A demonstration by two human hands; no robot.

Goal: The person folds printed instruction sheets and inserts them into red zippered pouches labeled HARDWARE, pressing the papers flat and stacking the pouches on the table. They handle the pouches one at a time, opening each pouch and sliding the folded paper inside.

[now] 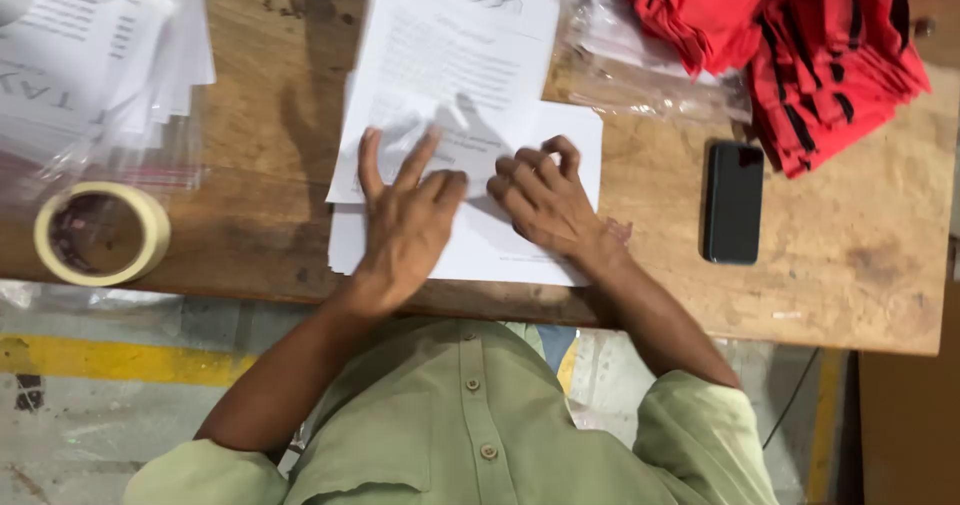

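Our left hand spread flat on printed sheets; right hand curled, pinching top sheet. We keep stack pinned on desk, lift cleanly.

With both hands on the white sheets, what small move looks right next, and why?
Probably lift the top printed sheet off the stack of paper. The left hand lies flat, pinning the paper, while the right hand curls its fingers at the sheet's lower edge, which already looks crumpled and raised there.
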